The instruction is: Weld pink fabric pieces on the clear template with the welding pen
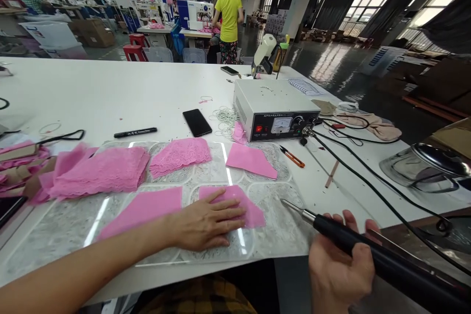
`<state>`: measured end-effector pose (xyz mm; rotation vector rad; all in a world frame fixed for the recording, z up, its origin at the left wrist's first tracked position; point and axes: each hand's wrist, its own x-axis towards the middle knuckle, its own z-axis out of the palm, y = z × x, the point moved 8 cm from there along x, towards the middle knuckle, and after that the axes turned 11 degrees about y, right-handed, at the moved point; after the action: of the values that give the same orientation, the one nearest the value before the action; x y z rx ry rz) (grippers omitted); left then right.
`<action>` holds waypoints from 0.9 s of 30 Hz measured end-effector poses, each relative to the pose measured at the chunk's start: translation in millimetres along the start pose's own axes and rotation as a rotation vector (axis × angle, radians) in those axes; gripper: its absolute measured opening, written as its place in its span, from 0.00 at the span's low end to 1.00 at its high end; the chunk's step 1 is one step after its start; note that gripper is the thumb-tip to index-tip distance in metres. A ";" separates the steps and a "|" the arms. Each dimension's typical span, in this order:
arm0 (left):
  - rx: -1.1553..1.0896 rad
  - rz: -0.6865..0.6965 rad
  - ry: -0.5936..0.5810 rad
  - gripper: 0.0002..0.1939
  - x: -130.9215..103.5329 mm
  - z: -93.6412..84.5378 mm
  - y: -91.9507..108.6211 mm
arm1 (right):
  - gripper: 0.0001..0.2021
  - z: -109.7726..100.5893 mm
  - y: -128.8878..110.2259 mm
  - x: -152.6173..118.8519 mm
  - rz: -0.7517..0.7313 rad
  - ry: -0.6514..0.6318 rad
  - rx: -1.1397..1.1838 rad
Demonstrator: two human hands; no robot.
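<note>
My left hand [206, 223] lies flat with fingers stretched over a cut pink fabric piece [253, 213], pressing it onto a clear-topped, marble-patterned mat [272, 243]. A second pink fabric piece [147, 211] lies partly under my left forearm. In my right hand [336, 265] rests a black ultrasonic handpiece [353, 235], its pointed metal tip angled left, just above or on the mat and apart from the fabric. A thin metal strip [405, 252] runs beside the handle; its kind is unclear. Farther back lie a lace piece [182, 156] and another plain pink piece [252, 159].
Folded pink lace [103, 169] is stacked at left. Behind the mat are a black marker [135, 132], a phone [197, 122] and a control box [277, 113] with cables. Orange-handled thread snips [292, 157] and a clear lidded jar [423, 167] lie right. A person in yellow [228, 17] stands beyond.
</note>
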<state>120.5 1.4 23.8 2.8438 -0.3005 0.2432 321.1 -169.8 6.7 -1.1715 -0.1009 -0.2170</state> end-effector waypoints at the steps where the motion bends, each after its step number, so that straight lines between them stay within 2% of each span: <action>1: -0.004 -0.001 0.007 0.26 0.1 -0.1 0.5 | 0.19 2.6 -3.1 5.1 -0.008 0.020 0.006; 6: -0.056 -0.012 0.031 0.26 0.0 0.9 0.9 | 0.09 19.8 -25.9 23.1 -0.034 0.000 0.013; 11: -0.075 -0.026 -0.026 0.25 0.8 5.2 1.0 | 0.06 37.7 -41.3 11.4 0.009 -0.154 0.013; 14: -0.073 -0.032 -0.042 0.25 1.6 5.4 0.9 | 0.06 44.1 -39.7 2.5 0.055 -0.238 0.055; 18: -0.071 -0.022 -0.039 0.25 2.2 5.0 2.0 | 0.06 47.1 -33.7 -1.5 0.095 -0.283 0.118; 27: -0.050 0.012 0.043 0.25 1.9 1.4 3.0 | 0.05 56.3 -37.1 -7.8 0.033 -0.372 0.083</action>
<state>121.8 -2.2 23.5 2.7844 -0.3110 0.2944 307.3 -130.8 60.6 -1.1197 -0.4131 0.0363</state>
